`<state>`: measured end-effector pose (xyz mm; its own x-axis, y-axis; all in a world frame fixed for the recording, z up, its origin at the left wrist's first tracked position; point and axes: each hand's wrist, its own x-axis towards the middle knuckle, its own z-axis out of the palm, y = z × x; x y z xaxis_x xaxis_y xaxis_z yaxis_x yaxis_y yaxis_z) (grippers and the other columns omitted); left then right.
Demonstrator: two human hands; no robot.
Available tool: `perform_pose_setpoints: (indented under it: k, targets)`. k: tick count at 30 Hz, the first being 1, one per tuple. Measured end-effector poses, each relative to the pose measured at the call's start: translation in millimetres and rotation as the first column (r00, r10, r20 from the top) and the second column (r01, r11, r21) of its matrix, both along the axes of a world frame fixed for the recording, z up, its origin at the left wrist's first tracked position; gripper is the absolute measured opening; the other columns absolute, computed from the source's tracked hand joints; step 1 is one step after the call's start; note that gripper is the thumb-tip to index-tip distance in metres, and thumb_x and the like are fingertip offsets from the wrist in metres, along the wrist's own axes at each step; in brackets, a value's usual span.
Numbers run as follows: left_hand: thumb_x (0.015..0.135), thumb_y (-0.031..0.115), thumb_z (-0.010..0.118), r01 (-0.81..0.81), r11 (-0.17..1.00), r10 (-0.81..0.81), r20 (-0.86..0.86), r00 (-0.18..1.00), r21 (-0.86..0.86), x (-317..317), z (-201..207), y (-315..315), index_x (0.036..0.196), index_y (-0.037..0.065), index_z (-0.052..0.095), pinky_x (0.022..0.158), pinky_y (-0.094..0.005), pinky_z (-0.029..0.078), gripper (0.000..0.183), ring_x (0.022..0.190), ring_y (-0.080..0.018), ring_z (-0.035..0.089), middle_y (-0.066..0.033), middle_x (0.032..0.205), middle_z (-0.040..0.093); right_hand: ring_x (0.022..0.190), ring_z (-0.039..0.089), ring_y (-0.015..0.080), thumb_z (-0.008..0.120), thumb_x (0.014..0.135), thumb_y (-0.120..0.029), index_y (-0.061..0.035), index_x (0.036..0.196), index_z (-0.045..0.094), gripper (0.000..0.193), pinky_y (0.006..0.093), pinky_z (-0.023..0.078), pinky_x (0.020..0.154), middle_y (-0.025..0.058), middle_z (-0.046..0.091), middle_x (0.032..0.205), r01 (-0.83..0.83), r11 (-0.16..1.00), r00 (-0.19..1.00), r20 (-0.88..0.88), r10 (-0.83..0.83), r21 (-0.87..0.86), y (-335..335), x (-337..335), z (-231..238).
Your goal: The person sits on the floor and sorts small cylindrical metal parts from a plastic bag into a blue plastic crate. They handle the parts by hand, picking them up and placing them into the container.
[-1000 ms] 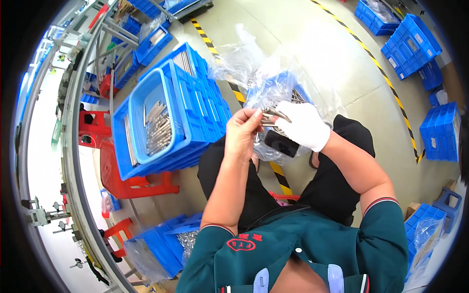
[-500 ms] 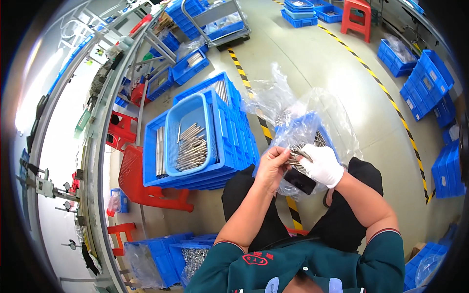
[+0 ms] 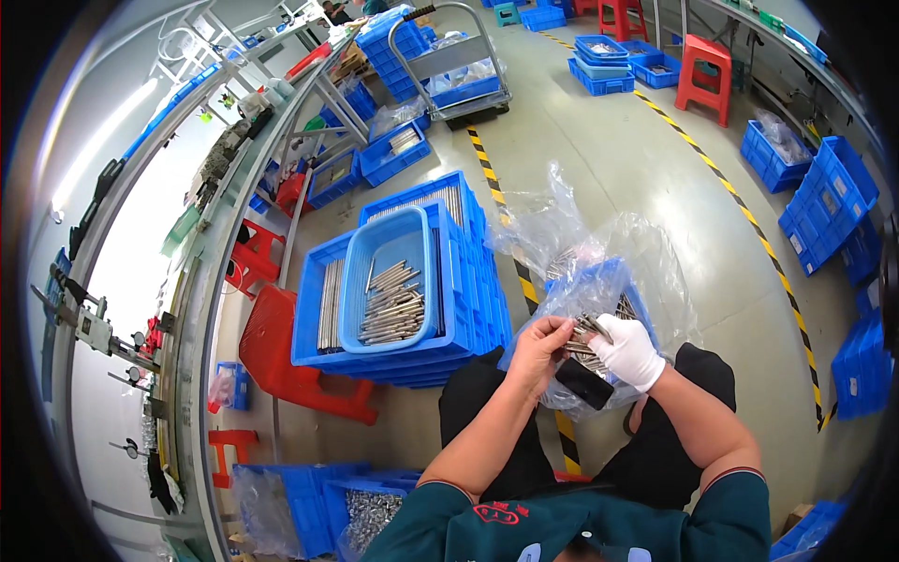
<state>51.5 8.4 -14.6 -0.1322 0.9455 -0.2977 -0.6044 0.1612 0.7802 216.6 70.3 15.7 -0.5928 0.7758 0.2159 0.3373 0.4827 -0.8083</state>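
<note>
My bare left hand point(image 3: 541, 350) pinches the ends of some thin metal rods point(image 3: 585, 330) between thumb and fingers. The white-gloved right hand point(image 3: 631, 356) is closed round the same small bunch from the other side. Both hands are above a blue crate point(image 3: 613, 277) lined with a clear plastic bag point(image 3: 646, 253), where more metal rods lie. A black, flat, phone-like thing point(image 3: 584, 382) rests just below my hands, at the crate's near side. To the left, a light blue basket point(image 3: 393, 234) holds many loose metal rods point(image 3: 391, 314).
The basket stands on a stack of blue crates point(image 3: 468, 281), with rods in rows beside it. Farther left are a red stool point(image 3: 267, 342) and a long workbench point(image 3: 201, 281). A hand trolley point(image 3: 459, 66) stands ahead. More blue crates point(image 3: 829, 201) line the right side.
The view has tilted upward, so everything sits lower and slightly right in the picture. My hands remain together at the bunch of rods, whose ends now fan out more.
</note>
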Motion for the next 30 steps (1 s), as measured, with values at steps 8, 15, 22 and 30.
perform_pose_setpoints:
  k: [8,15,22,30]
  targets:
    - [0.088,0.013,0.059,0.078,0.996,-0.082,0.183,0.980,0.030,-3.2,2.6,1.4,0.096,0.003,0.060,0.077,-0.0329,0.050,0.013,0.080,-0.0207,0.065,-0.0121,0.090,0.067,0.060,0.059,0.0333,0.062,0.083,-0.017,-0.0028,0.082,0.058,0.015,0.0368,0.046,0.054,0.0179,0.058,0.066,-0.033,0.997,0.999,-0.035,0.030,-0.063,2.3,0.1,-3.5]
    - [0.086,0.011,0.062,0.166,0.976,-0.217,0.524,0.824,0.143,-4.1,4.2,-3.7,0.097,0.006,0.063,0.086,-0.0396,0.047,0.013,0.094,-0.0266,0.064,-0.0149,0.094,0.067,0.064,0.059,0.0178,0.061,0.085,-0.013,-0.0015,0.093,0.062,0.015,0.0298,0.046,0.060,0.0116,0.062,0.073,-0.166,0.960,0.970,-0.210,0.118,-0.225,3.0,4.9,-1.9]
    - [0.083,0.009,0.063,0.280,0.934,-0.356,0.498,0.790,0.223,-8.4,14.7,-6.0,0.096,0.005,0.065,0.086,-0.0396,0.046,0.014,0.095,-0.0244,0.062,-0.0110,0.089,0.066,0.073,0.053,0.0080,0.059,0.087,-0.012,0.0011,0.095,0.062,0.015,0.0266,0.045,0.066,0.0018,0.061,0.080,-0.340,0.649,0.913,-0.404,0.055,-0.681,1.1,6.8,10.7]
    - [0.086,0.013,0.062,0.202,0.972,-0.234,0.390,0.891,0.121,-1.2,22.1,-5.7,0.099,0.005,0.062,0.075,-0.0330,0.048,0.015,0.082,-0.0182,0.063,-0.0077,0.084,0.066,0.064,0.051,0.0106,0.060,0.084,-0.012,-0.0004,0.094,0.060,0.015,0.0283,0.045,0.060,0.0116,0.058,0.071,-0.176,0.935,0.973,-0.201,0.117,-0.309,3.5,9.9,-2.7]
